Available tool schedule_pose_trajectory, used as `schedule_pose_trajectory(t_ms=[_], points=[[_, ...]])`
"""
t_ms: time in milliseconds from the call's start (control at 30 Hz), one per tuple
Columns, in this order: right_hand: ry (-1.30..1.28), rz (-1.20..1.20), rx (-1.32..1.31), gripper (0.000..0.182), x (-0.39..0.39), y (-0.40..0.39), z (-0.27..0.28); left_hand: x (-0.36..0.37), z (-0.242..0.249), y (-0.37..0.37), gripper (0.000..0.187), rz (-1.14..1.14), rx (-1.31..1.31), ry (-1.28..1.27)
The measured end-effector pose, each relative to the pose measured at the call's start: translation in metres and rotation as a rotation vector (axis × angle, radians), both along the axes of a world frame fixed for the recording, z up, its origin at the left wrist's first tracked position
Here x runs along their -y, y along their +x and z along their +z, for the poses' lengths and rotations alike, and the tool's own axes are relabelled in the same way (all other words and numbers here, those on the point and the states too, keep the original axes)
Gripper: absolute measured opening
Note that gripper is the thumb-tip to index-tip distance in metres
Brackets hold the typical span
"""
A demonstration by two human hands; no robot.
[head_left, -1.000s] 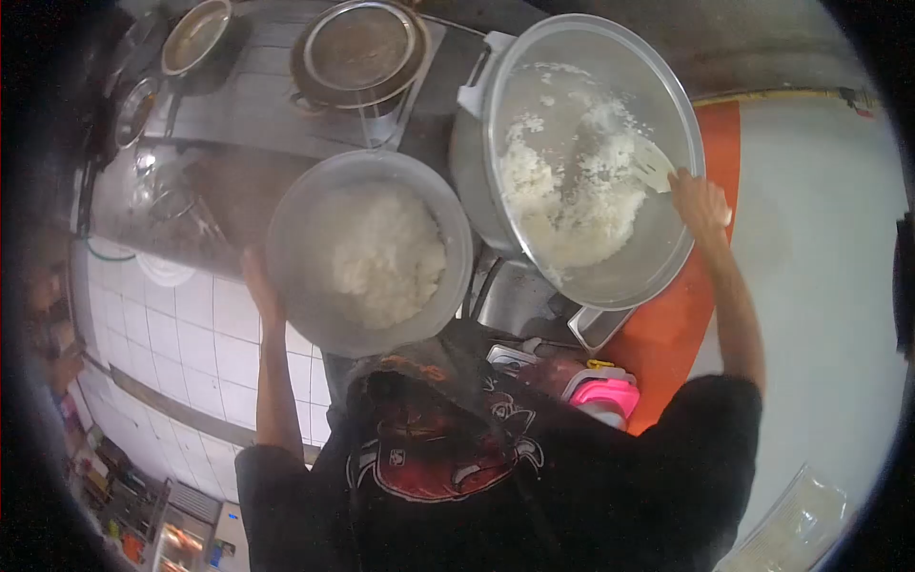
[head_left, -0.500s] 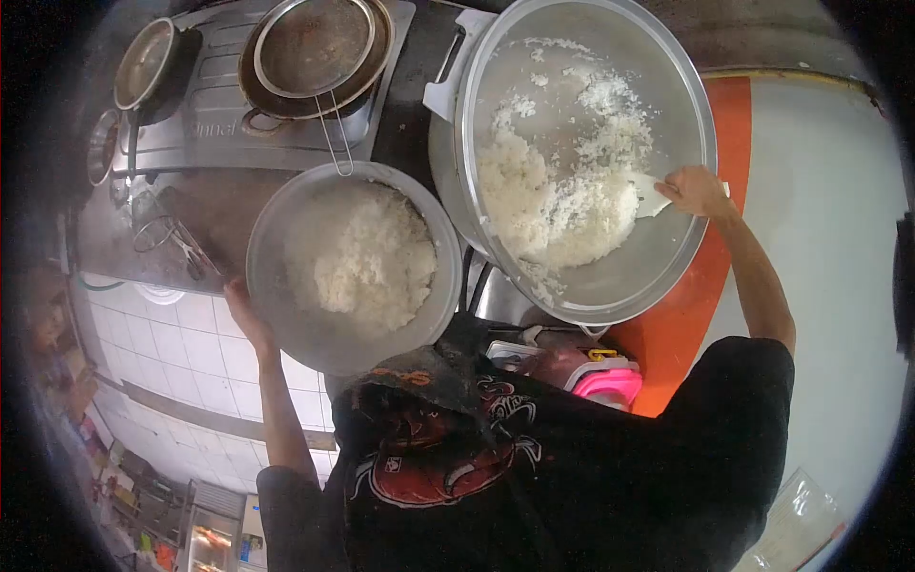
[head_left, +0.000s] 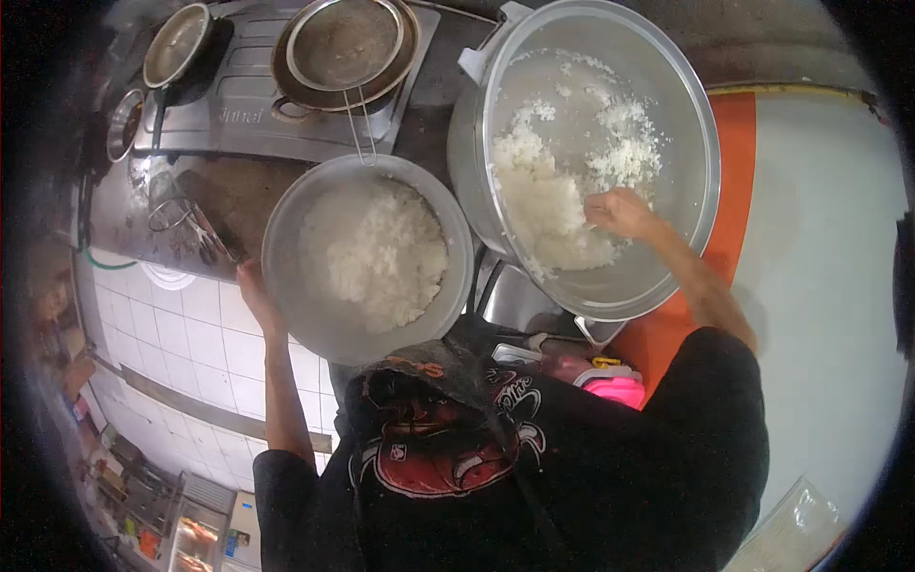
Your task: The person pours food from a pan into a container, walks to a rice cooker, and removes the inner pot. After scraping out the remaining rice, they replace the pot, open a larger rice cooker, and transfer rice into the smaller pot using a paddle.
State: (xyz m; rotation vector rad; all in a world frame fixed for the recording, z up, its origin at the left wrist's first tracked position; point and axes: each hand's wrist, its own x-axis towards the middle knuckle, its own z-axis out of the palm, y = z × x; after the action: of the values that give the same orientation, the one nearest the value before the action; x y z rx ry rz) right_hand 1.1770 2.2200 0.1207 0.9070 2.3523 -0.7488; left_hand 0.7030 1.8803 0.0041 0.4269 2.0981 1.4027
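My left hand (head_left: 255, 294) grips the outer edge of a wide grey metal bowl (head_left: 286, 296), which holds a mound of steaming white rice (head_left: 389, 257). Inside a large, deep aluminium pot (head_left: 703, 124), my right hand (head_left: 621, 212) is closed low over the cooked rice (head_left: 534, 195). The white rice paddle it holds is now hidden behind the hand and in the rice. More grains cling to the pot's bottom and far side. The bowl stands just left of the pot.
A stove (head_left: 243, 114) at the back left carries a strainer (head_left: 345, 43) on a brown pan and a small saucepan (head_left: 176, 43). A wire whisk (head_left: 172, 214) lies on the metal counter. Right of the pot are an orange strip (head_left: 734, 181) and a pink-lidded container (head_left: 615, 389).
My right hand has moved left and inward from the pot's right rim, pushing the paddle into the rice. My left hand stays on the bowl. The whole view has shifted slightly.
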Motion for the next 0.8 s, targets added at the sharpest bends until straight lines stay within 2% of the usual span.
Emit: schedule_pose_trajectory(t_ms=[33, 100, 133, 200, 233, 300, 333, 400, 433, 500, 567, 633, 700, 733, 767, 800], points=[[0.004, 0.02, -0.003, 0.028, 0.006, -0.004, 0.0, 0.002, -0.002, 0.0, 0.059, 0.02, -0.003, 0.004], [-0.033, -0.321, -0.104, 0.024, 0.017, -0.012, -0.003, 0.004, -0.015, -0.004, 0.054, 0.117, -0.032, 0.041], [-0.037, -0.304, -0.11, 0.024, 0.021, -0.011, -0.004, 0.01, -0.019, -0.004, 0.054, 0.134, -0.04, 0.04], [0.094, -0.355, -0.255, 0.025, 0.021, -0.005, -0.009, 0.014, -0.03, -0.007, 0.042, -0.032, -0.255, 0.029], [0.1, -0.345, -0.265, 0.025, 0.022, -0.001, -0.01, 0.021, -0.041, -0.014, 0.042, -0.021, -0.264, 0.037], [0.158, -0.409, -0.32, 0.027, 0.023, 0.006, -0.007, 0.031, -0.062, -0.033, 0.057, -0.169, -0.139, -0.049], [0.167, -0.405, -0.327, 0.027, 0.022, 0.009, 0.001, 0.029, -0.059, -0.029, 0.057, -0.165, -0.145, -0.038], [0.203, -0.39, -0.383, 0.025, 0.025, 0.017, 0.02, 0.027, -0.056, -0.016, 0.041, -0.175, -0.689, -0.175], [0.207, -0.385, -0.382, 0.025, 0.032, 0.014, 0.037, 0.032, -0.064, -0.019, 0.041, -0.169, -0.687, -0.171], [0.32, -0.378, -0.536, 0.023, 0.051, 0.006, 0.081, 0.042, -0.094, -0.029, 0.051, -0.281, -0.855, -0.19], [0.218, -0.386, -0.549, 0.026, 0.061, 0.026, 0.109, 0.045, -0.109, -0.028, 0.054, -0.239, -0.778, -0.174], [0.428, -0.269, -0.322, 0.03, 0.092, -0.006, 0.154, 0.041, -0.111, -0.029, 0.057, -0.193, -0.709, -0.171], [0.38, -0.275, -0.255, 0.034, 0.138, -0.05, 0.175, 0.045, -0.104, -0.026, 0.057, -0.269, -0.755, -0.029], [0.386, -0.225, -0.11, 0.036, 0.162, -0.075, 0.16, 0.039, -0.079, -0.023, 0.057, -0.263, -0.76, -0.047], [0.398, -0.177, 0.039, 0.039, 0.185, -0.1, 0.137, 0.024, -0.038, -0.02, 0.056, -0.352, -0.578, -0.206], [0.394, -0.119, -0.107, 0.04, 0.206, -0.122, 0.103, 0.018, -0.018, -0.018, 0.055, -0.434, -0.385, -0.358]])
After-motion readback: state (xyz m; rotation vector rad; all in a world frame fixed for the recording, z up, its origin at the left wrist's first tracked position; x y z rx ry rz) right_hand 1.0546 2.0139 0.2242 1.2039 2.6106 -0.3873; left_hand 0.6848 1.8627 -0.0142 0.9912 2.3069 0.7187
